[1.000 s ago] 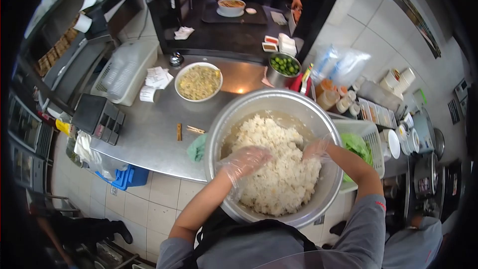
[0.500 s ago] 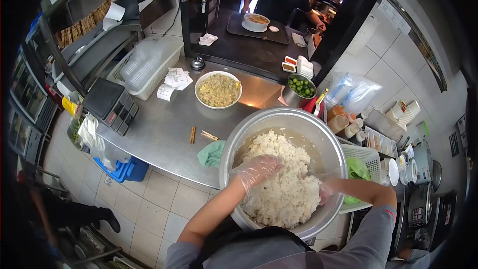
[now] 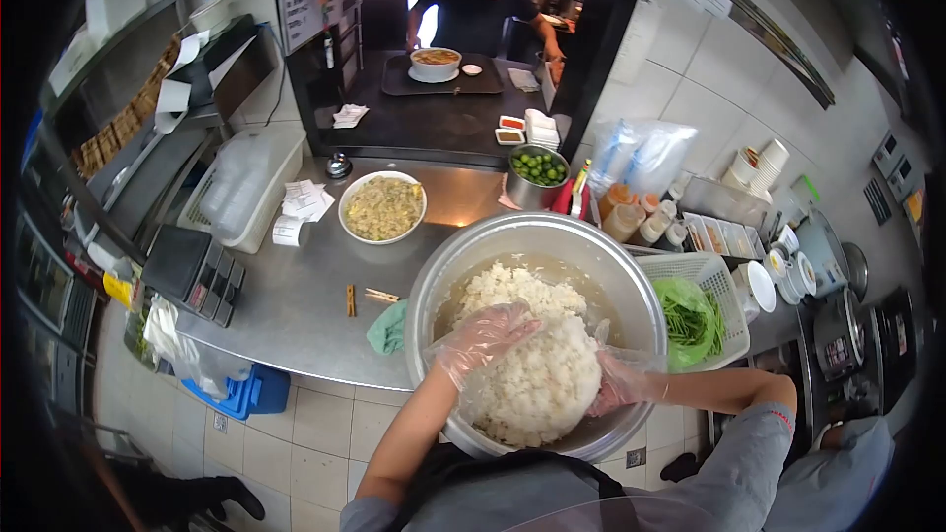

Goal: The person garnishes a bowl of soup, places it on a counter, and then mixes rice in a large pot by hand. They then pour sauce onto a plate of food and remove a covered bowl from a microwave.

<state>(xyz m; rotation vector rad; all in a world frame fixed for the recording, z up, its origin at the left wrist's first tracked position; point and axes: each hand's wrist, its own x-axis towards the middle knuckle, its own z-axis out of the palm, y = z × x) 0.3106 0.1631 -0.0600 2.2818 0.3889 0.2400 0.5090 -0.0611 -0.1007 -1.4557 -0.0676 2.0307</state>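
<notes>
A large metal basin [image 3: 431,281] holds cooked white rice [image 3: 512,286] with cloudy liquid around it. My left hand [image 3: 493,335], in a clear plastic glove, presses curved fingers on the upper left of a rounded clump of rice [image 3: 547,389]. My right hand [image 3: 619,382], gloved too, cups the right side of that clump, its fingertips partly hidden by rice. Between them the clump bulges toward me.
Left of the basin are a green cloth [image 3: 388,328], two clothespins [image 3: 351,300] and a bowl of fried rice [image 3: 382,207]. Behind stand a pot of green limes [image 3: 539,169] and sauce bottles [image 3: 623,222]. A basket [image 3: 731,310] holds greens. Across the pass-through stands a person [image 3: 473,0].
The view has shifted, so the counter appears lower and farther left. Between my hands the loose rice is now a rounder, more compact clump. Both hands stay on it.
</notes>
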